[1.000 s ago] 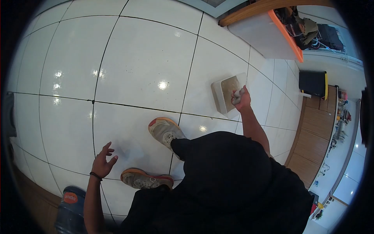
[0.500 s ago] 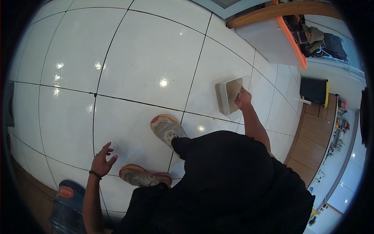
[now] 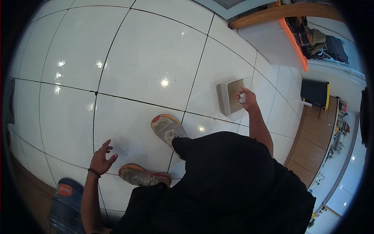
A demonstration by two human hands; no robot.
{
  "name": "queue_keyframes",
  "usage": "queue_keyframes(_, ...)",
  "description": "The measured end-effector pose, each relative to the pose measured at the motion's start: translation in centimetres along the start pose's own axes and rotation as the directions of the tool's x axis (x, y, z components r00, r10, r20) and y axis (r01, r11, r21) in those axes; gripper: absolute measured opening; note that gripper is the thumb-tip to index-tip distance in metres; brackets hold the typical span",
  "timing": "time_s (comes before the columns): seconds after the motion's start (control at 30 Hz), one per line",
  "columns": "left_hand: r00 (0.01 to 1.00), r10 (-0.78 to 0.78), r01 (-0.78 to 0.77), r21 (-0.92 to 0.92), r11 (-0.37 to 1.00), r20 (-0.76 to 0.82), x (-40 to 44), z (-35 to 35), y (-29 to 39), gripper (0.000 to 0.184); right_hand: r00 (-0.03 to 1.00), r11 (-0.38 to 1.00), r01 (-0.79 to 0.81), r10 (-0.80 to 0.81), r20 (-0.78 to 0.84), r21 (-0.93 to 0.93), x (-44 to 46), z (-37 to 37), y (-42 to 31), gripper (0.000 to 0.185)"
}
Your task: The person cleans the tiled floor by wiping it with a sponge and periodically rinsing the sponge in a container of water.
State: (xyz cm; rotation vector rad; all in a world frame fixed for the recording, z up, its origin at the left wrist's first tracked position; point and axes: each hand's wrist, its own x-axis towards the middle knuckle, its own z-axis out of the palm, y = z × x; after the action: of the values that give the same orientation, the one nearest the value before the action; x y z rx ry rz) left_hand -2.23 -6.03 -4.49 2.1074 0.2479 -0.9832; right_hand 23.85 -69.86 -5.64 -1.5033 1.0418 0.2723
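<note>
At the right, my right hand (image 3: 248, 99) is over a whitish plastic tub (image 3: 224, 97) on the tiled floor. Its fingers are curled around a small white crumpled piece (image 3: 242, 98), which looks like tissue or paper; I cannot tell which. Brownish-grey shows inside the tub, with small pale specks. My left hand (image 3: 102, 158) hangs over the floor at the lower left, fingers apart, holding nothing. A dark band circles its wrist. Nearest to it are my shoes and a dark blue container.
My two shoes (image 3: 169, 128) stand mid-floor. A dark blue bin (image 3: 64, 204) with an orange label is at lower left. An orange-rimmed box (image 3: 269, 43) stands upper right, near a black and yellow crate (image 3: 314, 93) and a wooden cabinet (image 3: 311, 136). Dark specks dot the tiles.
My right hand has risen and turned slightly over the tub, and the white piece now shows in its fingers. My left hand has barely moved.
</note>
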Motion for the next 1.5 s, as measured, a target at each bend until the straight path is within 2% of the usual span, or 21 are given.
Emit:
queue_keyframes(0.1, 1.0, 0.0, 0.0, 0.013, 1.0, -0.004, 0.0, -0.1, -0.1, 0.073, 0.997, 0.998, 0.031, -0.026, 0.075, -0.062, 0.0, -0.5, -0.4, 0.035)
queue_keyframes(0.2, 1.0, 0.0, 0.0, 0.008, 1.0, -0.011, 0.0, 0.0, -0.3, 0.073, 0.998, 0.997, 0.022, -0.017, 0.064, -0.071, -0.4, -0.6, -0.8, 0.04)
queue_keyframes(0.4, 1.0, 0.012, -0.011, 0.027, 1.0, -0.025, 0.0, 0.1, -0.6, 0.071, 0.998, 0.979, 0.029, -0.04, -0.053, -0.2, -2.3, 0.6, -1.6, 0.043)
queue_keyframes(0.5, 0.999, 0.016, -0.015, 0.024, 1.0, -0.031, 0.0, 0.0, -0.4, 0.071, 0.983, 0.991, -0.019, -0.006, -0.186, -0.131, -1.9, 0.9, -1.5, 0.041)
queue_keyframes(0.6, 0.999, 0.008, -0.007, 0.025, 1.0, -0.034, 0.2, 0.1, -0.7, 0.071, 0.982, 0.984, -0.008, -0.026, -0.188, -0.176, -1.3, 1.2, -0.9, 0.035)
queue_keyframes(0.7, 0.999, 0.017, -0.016, 0.023, 1.0, -0.041, 0.3, 0.1, -1.0, 0.072, 0.993, 0.978, 0.053, -0.073, -0.097, -0.201, -0.8, 1.0, -0.4, 0.031)
queue_keyframes(0.9, 0.998, 0.014, -0.013, 0.015, 1.0, -0.054, 0.2, 0.0, -1.3, 0.076, 0.992, 0.95, 0.088, -0.111, -0.059, -0.3, 0.6, 0.2, 0.4, 0.032)
queue_keyframes(1.0, 0.998, -0.003, 0.004, 0.005, 1.0, -0.056, 0.2, -0.1, -1.0, 0.077, 0.978, 0.94, 0.14, -0.181, -0.106, -0.311, 1.0, -0.3, 0.6, 0.03)
queue_keyframes(1.1, 0.998, 0.02, -0.02, -0.008, 1.0, -0.057, 0.3, -0.4, -1.4, 0.078, 0.999, 0.986, -0.033, 0.035, 0.01, -0.161, 1.3, -2.3, -0.7, 0.051)
queue_keyframes(1.2, 0.998, 0.046, -0.047, -0.013, 0.999, -0.04, 0.1, -0.5, -1.9, 0.081, 0.976, 0.988, -0.061, 0.029, 0.218, 0.14, -4.3, 0.0, -3.4, 0.073)
queue_keyframes(1.3, 0.999, 0.02, -0.02, -0.008, 1.0, -0.031, 0.2, -0.6, -2.0, 0.084, 0.898, 0.962, -0.163, 0.052, 0.437, 0.221, -4.3, -0.9, -5.1, 0.07)
queue_keyframes(1.43, 0.999, 0.026, -0.027, -0.007, 1.0, -0.047, -0.3, -1.1, -2.0, 0.083, 0.822, 0.982, -0.041, -0.071, 0.565, 0.183, -5.2, 2.5, -7.6, 0.068)
queue_keyframes(1.5, 0.994, 0.022, -0.024, -0.021, 0.999, -0.103, -2.4, -1.4, -2.2, 0.082, 0.734, 0.995, 0.005, -0.071, 0.675, 0.1, -5.4, 6.1, -9.4, 0.064)
